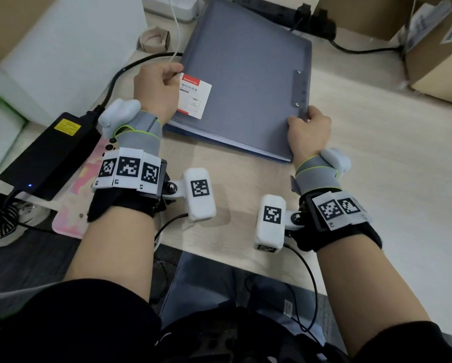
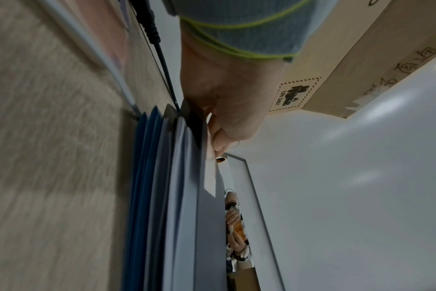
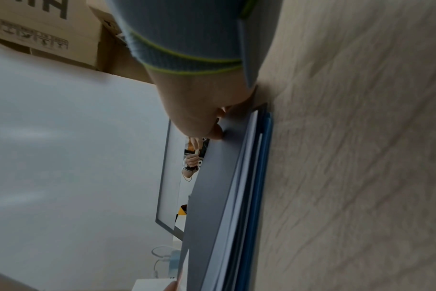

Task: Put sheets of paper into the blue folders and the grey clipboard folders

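Stack (image 1: pixel 240 95) of folders sat on the counter (image 1: pixel 363 158), grey one on top, blue ones beneath. Left hand (image 1: pixel 158 87) pinched its left edge, right hand (image 1: pixel 308 129) gripped the near-right corner. Probably squaring or lifting the top cover; next move needs it opened for paper.

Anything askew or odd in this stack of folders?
The stack lies skewed to the table edge. A white label hangs off the grey clipboard folder, its corner under the left hand. Nothing damaged.
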{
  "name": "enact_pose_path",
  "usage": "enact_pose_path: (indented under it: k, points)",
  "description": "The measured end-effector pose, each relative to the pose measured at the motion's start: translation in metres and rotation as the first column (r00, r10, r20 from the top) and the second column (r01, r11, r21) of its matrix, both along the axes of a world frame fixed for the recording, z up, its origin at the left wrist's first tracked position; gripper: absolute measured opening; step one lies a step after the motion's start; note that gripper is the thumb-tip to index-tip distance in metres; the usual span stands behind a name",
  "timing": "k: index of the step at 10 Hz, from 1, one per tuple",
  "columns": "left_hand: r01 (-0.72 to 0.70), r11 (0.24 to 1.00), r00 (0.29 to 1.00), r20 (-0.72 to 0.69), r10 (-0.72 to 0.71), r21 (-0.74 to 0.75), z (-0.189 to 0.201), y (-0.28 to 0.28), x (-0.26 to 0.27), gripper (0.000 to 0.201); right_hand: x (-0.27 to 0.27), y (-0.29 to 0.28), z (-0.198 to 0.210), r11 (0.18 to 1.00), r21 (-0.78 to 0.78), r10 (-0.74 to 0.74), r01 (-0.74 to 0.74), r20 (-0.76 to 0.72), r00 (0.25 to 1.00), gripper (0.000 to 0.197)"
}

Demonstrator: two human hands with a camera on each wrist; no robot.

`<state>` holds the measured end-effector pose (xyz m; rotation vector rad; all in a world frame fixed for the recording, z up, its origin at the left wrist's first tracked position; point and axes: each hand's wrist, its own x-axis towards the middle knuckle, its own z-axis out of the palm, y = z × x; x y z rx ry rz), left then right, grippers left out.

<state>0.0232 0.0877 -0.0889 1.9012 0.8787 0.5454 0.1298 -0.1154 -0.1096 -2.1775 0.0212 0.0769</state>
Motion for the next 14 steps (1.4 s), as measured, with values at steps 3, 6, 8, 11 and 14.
enact_pose_path:
  k: [3,6,8,11,14]
  points:
    - [0.032,0.998,0.999,-0.045,-0.029,0.056,0.001,-0.002,0.004,0.039,0.0,0.0,0.008,0.994,-0.078,0.07,-0.078,-0.106,0.992,0.042]
    - [-0.031,0.976,0.987,-0.145,0.063,0.216,0.008,-0.01,0.004,0.034,0.0,-0.001,0.008,0.993,-0.067,0.092,-0.1,-0.113,0.989,0.058]
    - [-0.12,0.964,0.92,-0.338,0.198,0.237,0.011,-0.017,0.002,0.03,0.0,-0.002,0.011,0.996,0.021,0.09,-0.088,-0.152,0.984,0.053]
    - [-0.171,0.965,0.944,-0.246,0.218,0.198,0.007,-0.021,0.007,0.034,-0.008,0.0,0.015,0.98,0.108,0.186,-0.169,-0.176,0.967,0.089]
    - [-0.01,0.92,0.947,-0.291,0.135,0.391,0.034,-0.07,0.021,0.045,0.005,-0.032,0.019,0.954,0.24,0.21,-0.177,-0.117,0.971,0.035]
